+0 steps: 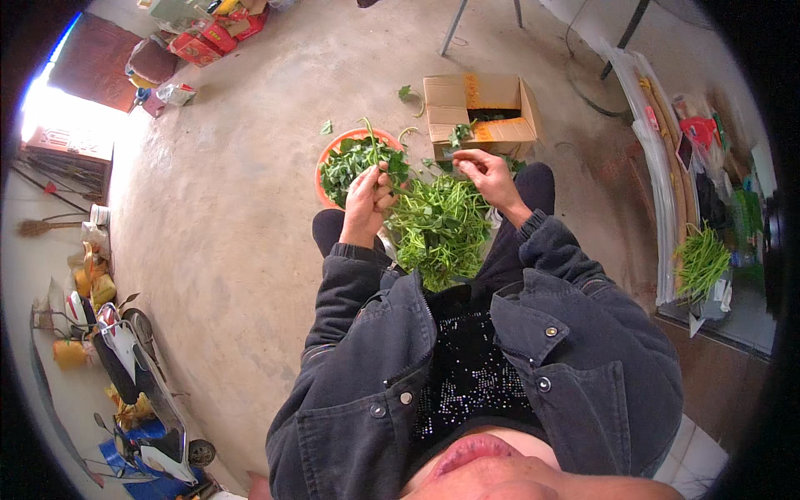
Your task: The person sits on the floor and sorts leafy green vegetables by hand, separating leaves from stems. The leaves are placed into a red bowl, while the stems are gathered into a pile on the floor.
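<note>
A heap of long green leafy stems (440,225) lies between the person's knees. My left hand (369,200) is closed on a green stem (374,140) that rises above the fingers, beside an orange round basin (320,181) filled with cut green leaves (353,164). To the right, my right hand (487,177) is raised above the heap, near the front of an open cardboard box (442,109). A small leafy piece (460,134) shows just beyond its fingertips, against the box; whether the fingers touch it, I cannot tell.
Loose leaves (405,94) lie on the concrete floor (250,187) behind the basin. A metal stand's legs (453,28) are beyond the box. On the right are long wrapped rolls (662,137) and a bunch of green stems (703,262). A scooter (147,387) stands at the lower left.
</note>
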Demonstrator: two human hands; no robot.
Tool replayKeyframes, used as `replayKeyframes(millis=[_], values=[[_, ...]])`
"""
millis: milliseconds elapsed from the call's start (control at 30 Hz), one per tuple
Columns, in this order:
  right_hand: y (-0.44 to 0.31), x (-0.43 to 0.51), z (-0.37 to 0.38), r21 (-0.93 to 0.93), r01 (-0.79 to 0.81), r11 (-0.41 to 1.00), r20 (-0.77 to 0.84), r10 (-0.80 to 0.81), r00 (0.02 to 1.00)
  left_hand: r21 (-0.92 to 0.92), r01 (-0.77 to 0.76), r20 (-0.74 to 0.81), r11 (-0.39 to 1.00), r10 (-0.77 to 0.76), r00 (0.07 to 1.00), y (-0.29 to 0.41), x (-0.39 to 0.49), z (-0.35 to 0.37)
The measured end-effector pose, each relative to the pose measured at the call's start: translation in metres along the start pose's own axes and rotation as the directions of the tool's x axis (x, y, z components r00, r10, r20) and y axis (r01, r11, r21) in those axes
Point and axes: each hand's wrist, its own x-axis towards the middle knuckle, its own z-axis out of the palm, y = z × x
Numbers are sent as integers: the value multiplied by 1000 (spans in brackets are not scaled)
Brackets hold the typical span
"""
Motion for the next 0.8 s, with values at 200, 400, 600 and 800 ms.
replayKeyframes(millis=[200, 400, 600, 800], values=[[11, 17, 27, -182, 285, 941, 320, -217, 922, -28, 28, 79, 999, -26, 997, -1, -3, 1], [16, 18, 45, -25, -157, 987, 631, 137, 763, -3, 32, 53, 999, -32, 998, 2, -4, -5], [16, 14, 31, 85, -230, 970, 640, 124, 758, 0, 17, -25, 1000, -17, 1000, 5, -3, -22], [27, 9, 35, -6, -302, 953, 458, 271, 846, -43, 27, -32, 999, -28, 999, -3, -2, -27]])
